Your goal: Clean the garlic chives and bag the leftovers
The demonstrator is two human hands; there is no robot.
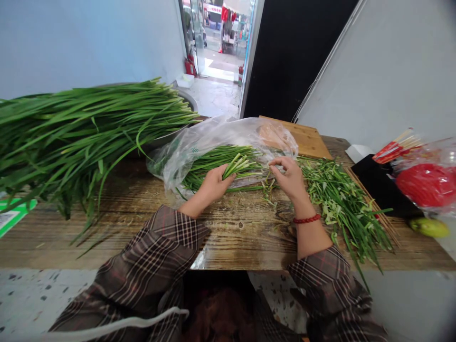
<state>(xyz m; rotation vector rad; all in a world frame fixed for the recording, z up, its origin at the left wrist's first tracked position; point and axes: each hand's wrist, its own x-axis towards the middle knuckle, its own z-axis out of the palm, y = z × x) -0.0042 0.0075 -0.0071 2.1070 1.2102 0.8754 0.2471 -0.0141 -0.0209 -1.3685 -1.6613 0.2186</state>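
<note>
My left hand (pixel 214 184) is wrapped round a small bunch of garlic chives (pixel 238 165), their pale stem ends pointing up and to the right. Just right of those ends is my right hand (pixel 288 176), thumb and fingertips pinched together; whatever lies between them is too small to make out. More chives (pixel 210 161) rest in an opened clear plastic bag (pixel 221 130) behind my left hand. Scraps of stem and leaf (pixel 269 190) lie on the wooden table below my right hand. To its right spreads a loose heap of trimmed leaves (pixel 338 194).
A large pile of chives (pixel 89 118) covers the table's left side, leaves hanging forward. A wooden board (pixel 302 137) sits behind the bag. At the right stand a black box (pixel 384 185), a red bundle in plastic (pixel 429 183) and a yellow-green fruit (pixel 429 227). Beyond is a doorway (pixel 221 61).
</note>
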